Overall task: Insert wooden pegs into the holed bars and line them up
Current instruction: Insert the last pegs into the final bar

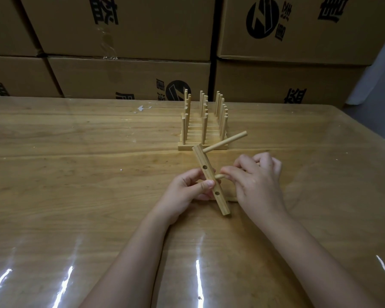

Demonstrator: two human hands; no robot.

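Gripping bar [209, 175] in left hand [187, 190], thumb pressing across the face between two open holes, fingers curling round behind. Holding it tilted above table [76, 174], upper end leaning away and to the left, lower end pointing back toward the body. Not managing to tell whether that lower end is touching the wood.

Pinching peg [219, 176] in right hand [258, 181], fingertips closing round it just beside the bar. Bringing its end against the bar's right side about mid-length, level with the thumb; not seeing how deep it is sitting. Curling the other right fingers over the rest of the peg and hiding most of it.

Carrying top peg [226, 142] seated near the bar's upper end, jutting out to the right and rising a little.

Looking just past that upper end at finished bars [185, 147], lying side by side on the table with pegs standing upright in three rows running away.

Working on a table under glossy clear film, catching streaks of light along the near edge. Noting a few white scraps [142, 108] well left of the finished bars. Facing boxes [125, 74] stacked behind the table, bearing black print.
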